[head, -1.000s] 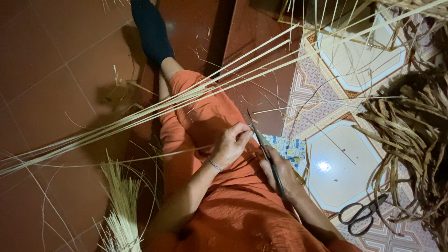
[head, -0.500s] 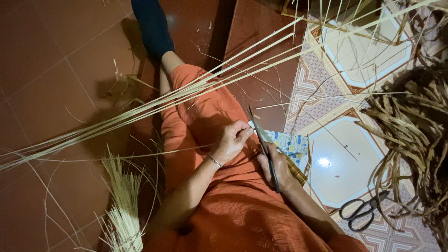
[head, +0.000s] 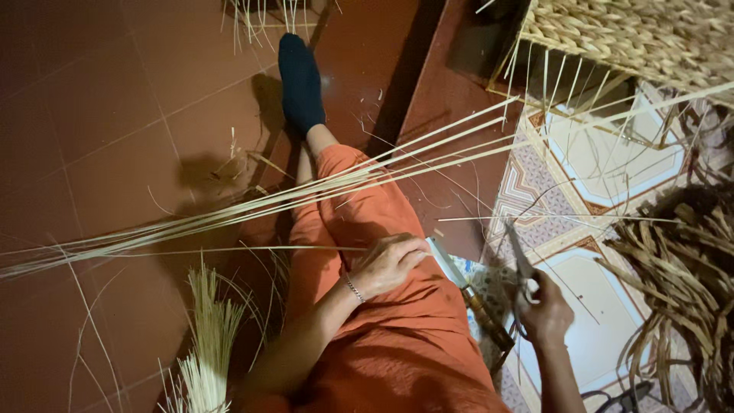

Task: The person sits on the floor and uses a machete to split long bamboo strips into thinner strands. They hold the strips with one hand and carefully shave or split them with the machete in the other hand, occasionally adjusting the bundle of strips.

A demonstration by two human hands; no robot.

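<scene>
step in hand: you appear to be splitting or trimming long pale reed strips (head: 321, 195) over your lap; this reads as mid-work, with one thin strip run out sideways under your left hand.
left hand: your left hand (head: 386, 264) lies palm-down on the orange-clad thigh (head: 397, 329), fingers together, pressing on that thin strip; the grip under the palm is hidden.
right hand: your right hand (head: 544, 310) is closed round a slim dark blade-like tool (head: 518, 256), tip pointing up and away from you.
knife: a second knife (head: 466, 294), pale blade and brownish handle, rests on the lap's right edge, between the two hands, unheld.
reed strips, place: the bundle crosses your shin diagonally, from the floor's left edge up toward the woven basket (head: 642, 34) at the top right corner.
next move, judged: it calls for steady tension from the left hand and a blade line kept off the thigh.
edges: the knife sits close to the left fingertips; the right-hand tool stands near the loose strands.
open room: red tiled floor (head: 99, 115) on your left is the freest side, save a short straw bunch (head: 206, 336); the right is crowded by dark dried fibre (head: 680, 268) and scissors (head: 623, 398) at the bottom edge.
</scene>
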